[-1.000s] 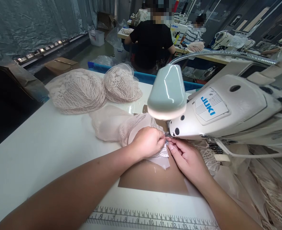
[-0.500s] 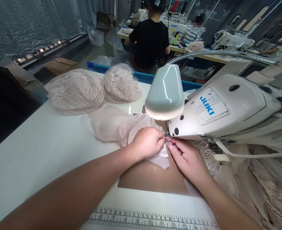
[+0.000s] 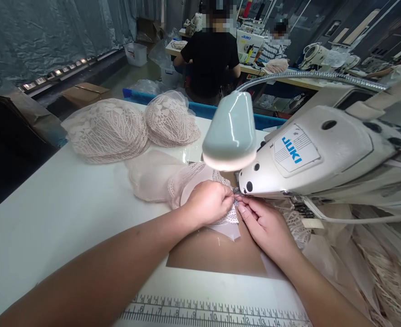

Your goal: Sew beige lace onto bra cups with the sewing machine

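A beige lace fabric piece (image 3: 187, 177) with a sheer panel lies under the head of the white sewing machine (image 3: 309, 141). My left hand (image 3: 209, 202) is closed over it, its fingertips pinching the lace close to the needle area. From the other side, my right hand (image 3: 265, 220) is closed too, thumb and fingers pinched at the lace edge. The fingertips of both hands nearly meet; exactly what lies between them is small and partly hidden. A pale pointed flap (image 3: 229, 230) sticks out below my left hand, over a brown plate (image 3: 214, 256).
A lamp (image 3: 231, 131) hangs just above my hands. Stacked lace cups (image 3: 108, 129) sit at the table's back left. A printed ruler (image 3: 214, 313) runs along the front edge. More lace fabric (image 3: 367, 268) is heaped at right. Co-workers, one in a black shirt (image 3: 210, 59), sit beyond.
My hands and the lace keep nearly the same position. The whole view has shifted slightly, and the co-worker in black has moved a little.
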A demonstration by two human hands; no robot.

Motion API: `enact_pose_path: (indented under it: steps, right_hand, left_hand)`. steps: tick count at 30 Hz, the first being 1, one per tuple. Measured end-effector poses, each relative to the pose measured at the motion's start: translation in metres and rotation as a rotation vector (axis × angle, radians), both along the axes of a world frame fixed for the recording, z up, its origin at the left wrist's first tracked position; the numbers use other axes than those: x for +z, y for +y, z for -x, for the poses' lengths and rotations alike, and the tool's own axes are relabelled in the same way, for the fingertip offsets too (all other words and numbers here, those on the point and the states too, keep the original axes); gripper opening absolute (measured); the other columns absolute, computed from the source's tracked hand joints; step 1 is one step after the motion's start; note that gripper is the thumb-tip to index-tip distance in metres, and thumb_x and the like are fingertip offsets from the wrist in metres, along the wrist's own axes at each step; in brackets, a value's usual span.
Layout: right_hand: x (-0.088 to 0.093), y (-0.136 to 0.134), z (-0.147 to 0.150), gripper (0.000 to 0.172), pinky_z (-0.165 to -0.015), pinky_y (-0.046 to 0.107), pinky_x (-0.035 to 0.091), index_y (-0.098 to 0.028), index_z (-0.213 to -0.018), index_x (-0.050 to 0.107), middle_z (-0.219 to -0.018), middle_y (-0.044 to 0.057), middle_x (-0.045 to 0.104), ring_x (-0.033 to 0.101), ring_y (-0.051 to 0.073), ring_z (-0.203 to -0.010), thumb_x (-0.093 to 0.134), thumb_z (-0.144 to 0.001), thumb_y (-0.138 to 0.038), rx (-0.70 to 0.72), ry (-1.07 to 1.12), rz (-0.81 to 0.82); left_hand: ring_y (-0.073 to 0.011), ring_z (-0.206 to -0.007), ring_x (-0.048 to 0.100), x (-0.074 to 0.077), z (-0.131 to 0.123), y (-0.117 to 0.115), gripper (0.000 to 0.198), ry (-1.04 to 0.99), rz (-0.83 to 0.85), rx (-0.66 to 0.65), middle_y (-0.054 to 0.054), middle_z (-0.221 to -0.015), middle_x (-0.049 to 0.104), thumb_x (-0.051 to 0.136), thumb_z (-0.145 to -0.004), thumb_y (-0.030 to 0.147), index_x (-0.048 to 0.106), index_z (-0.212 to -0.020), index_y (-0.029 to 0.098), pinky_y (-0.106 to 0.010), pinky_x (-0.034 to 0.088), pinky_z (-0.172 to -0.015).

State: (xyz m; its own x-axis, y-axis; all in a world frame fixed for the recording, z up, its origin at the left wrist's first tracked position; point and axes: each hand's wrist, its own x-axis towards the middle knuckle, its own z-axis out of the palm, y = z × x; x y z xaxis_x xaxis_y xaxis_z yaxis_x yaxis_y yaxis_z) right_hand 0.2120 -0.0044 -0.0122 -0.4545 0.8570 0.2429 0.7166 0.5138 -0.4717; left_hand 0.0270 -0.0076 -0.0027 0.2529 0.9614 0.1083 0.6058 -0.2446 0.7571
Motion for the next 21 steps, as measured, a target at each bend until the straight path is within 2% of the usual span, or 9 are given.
enact_pose_path:
  steps: [10, 21]
  right_hand:
    - [-0.0003, 0.0006, -0.0003, 0.032, -0.085, 0.039, 0.054, -0.018, -0.108, 0.067, -0.106, 0.008, 0.072, 0.067, 0.023, -0.096, 0.045, -0.092, -0.033, -0.006, -0.008, -0.002]
    - [-0.0002, 0.0003, -0.0001, 0.031, -0.086, 0.039, 0.053, -0.019, -0.109, 0.067, -0.108, 0.008, 0.072, 0.067, 0.023, -0.098, 0.045, -0.092, -0.033, 0.001, -0.002, 0.007]
  left_hand:
    - [-0.0111, -0.052, 0.036, 0.0024, -0.0005, 0.0001, 0.029, 0.07, -0.019, -0.014, 0.001, -0.054, 0.05, 0.047, -0.085, 0.024, 0.057, -0.059, 0.017, -0.024, 0.026, -0.053]
    - [-0.0135, -0.059, 0.046, 0.0013, -0.0008, -0.0009, 0.027, 0.129, -0.078, -0.028, -0.001, -0.064, 0.058, 0.047, -0.086, 0.023, 0.061, -0.065, 0.017, -0.024, 0.033, -0.058]
